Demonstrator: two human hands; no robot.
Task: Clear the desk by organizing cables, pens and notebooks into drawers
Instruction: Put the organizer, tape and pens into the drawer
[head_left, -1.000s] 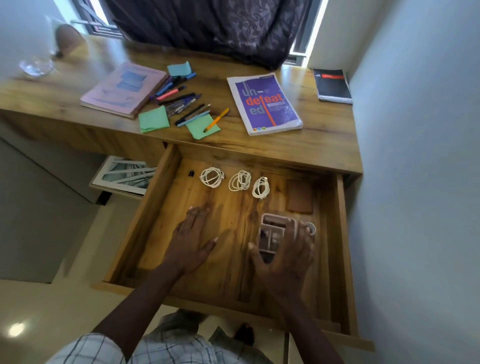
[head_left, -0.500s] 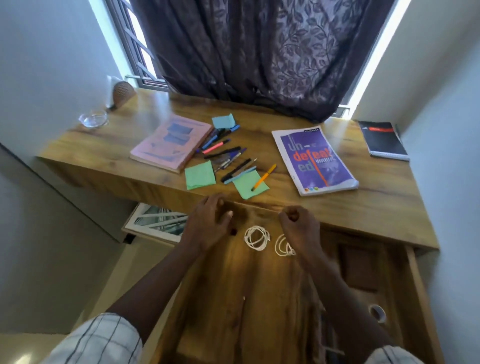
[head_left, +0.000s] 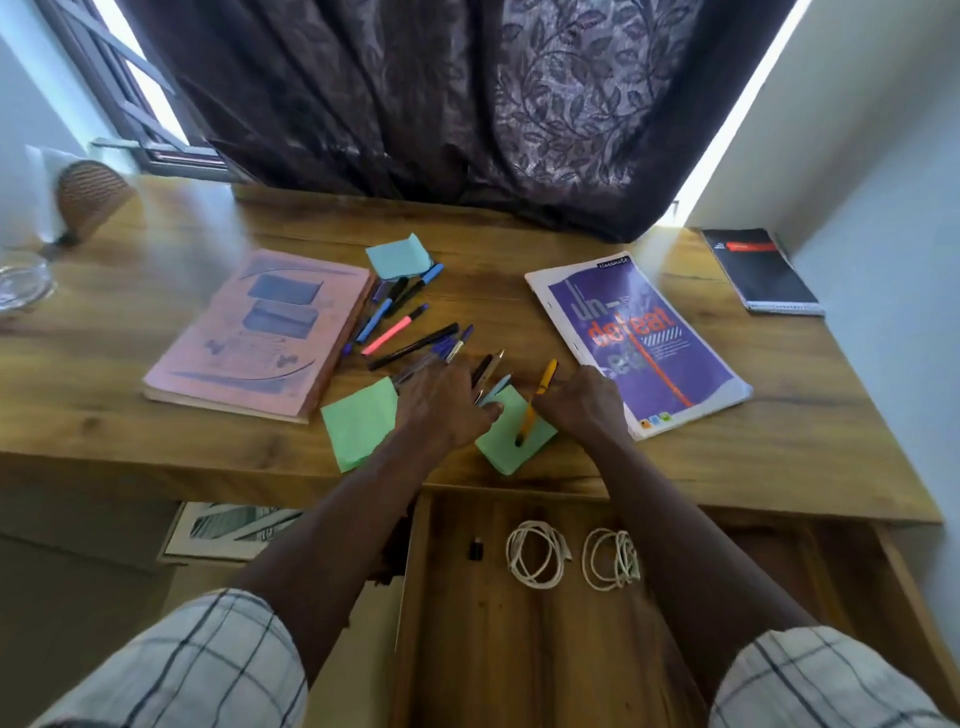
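Note:
Several pens (head_left: 410, 332) lie loose in the middle of the wooden desk (head_left: 156, 457). My left hand (head_left: 441, 405) rests with its fingers stretched over the nearest black and silver pens. My right hand (head_left: 576, 400) has its fingers curled against an orange pen (head_left: 543, 379) that lies on a green sticky note (head_left: 506, 449). A pink notebook (head_left: 260, 332) sits left of the pens, a purple notebook (head_left: 649, 343) right of them, and a black notebook (head_left: 758, 270) at the far right. Below the desk edge the drawer (head_left: 519, 649) stands open and holds two coiled white cables (head_left: 535, 553).
Another green sticky note (head_left: 358, 421) and a blue one (head_left: 397, 254) lie by the pens. A glass bowl (head_left: 21, 283) and a woven object (head_left: 88, 197) stand at the far left. A dark curtain (head_left: 441, 104) hangs behind. A small black object (head_left: 475, 549) lies in the drawer.
Both hands have left the drawer and moved up onto the desk, the left onto the pens and the right to the orange pen. The view has tilted up to the desk.

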